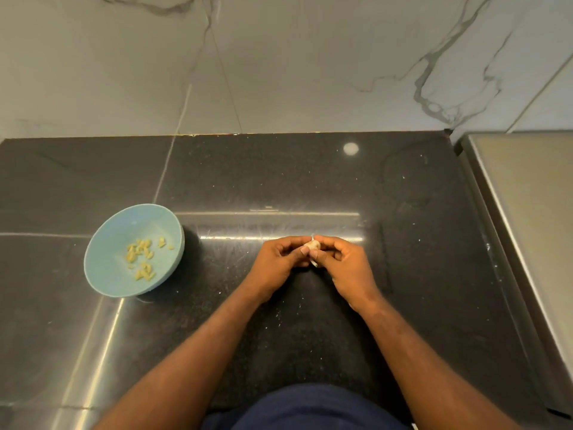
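Both hands meet over the middle of the black stone counter [310, 181]. Between their fingertips is a small pale garlic clove [311, 245] with papery skin showing above and below it. My left hand [279, 262] pinches the clove from the left with thumb and curled fingers. My right hand [344, 265] pinches it from the right. To the left stands a light blue bowl [102, 262] that holds several small yellowish peeled pieces [141, 254].
A marble-patterned wall [279, 57] rises behind the counter. A grey steel surface [527, 187] borders the counter on the right. Small white flecks are scattered on the counter around the hands. My dark blue clothing shows at the bottom edge.
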Available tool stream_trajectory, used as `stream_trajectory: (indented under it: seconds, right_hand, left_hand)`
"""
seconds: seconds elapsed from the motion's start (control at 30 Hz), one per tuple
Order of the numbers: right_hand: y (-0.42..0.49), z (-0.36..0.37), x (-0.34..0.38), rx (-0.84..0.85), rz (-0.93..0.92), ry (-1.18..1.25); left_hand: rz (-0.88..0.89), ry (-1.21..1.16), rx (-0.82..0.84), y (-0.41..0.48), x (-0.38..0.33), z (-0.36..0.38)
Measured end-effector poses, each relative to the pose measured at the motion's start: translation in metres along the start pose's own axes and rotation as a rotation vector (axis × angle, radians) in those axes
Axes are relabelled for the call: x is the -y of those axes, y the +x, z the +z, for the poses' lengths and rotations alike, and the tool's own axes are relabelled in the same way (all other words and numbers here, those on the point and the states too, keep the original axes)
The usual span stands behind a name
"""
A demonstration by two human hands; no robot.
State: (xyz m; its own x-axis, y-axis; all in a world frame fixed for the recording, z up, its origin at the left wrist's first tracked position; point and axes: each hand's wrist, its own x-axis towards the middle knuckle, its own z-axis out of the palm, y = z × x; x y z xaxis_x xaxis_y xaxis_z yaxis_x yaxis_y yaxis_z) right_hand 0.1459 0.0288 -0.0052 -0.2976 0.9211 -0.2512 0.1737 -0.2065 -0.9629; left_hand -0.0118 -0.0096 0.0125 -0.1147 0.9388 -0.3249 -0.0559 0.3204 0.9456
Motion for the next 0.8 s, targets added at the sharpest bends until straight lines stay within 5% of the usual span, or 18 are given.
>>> stream_trajectory:
  seconds: [0.43,0.8]
  right_hand:
    - [-0.013,0.014,0.020,-0.019,-0.044,-0.010]
    - [-0.035,0.039,0.017,-0.163,-0.150,-0.363]
  left_hand:
    - [0.037,-0.066,0.069,-0.008,0.000,-0.016]
    - [0.093,0.076,0.150,-0.014,0.010,-0.030]
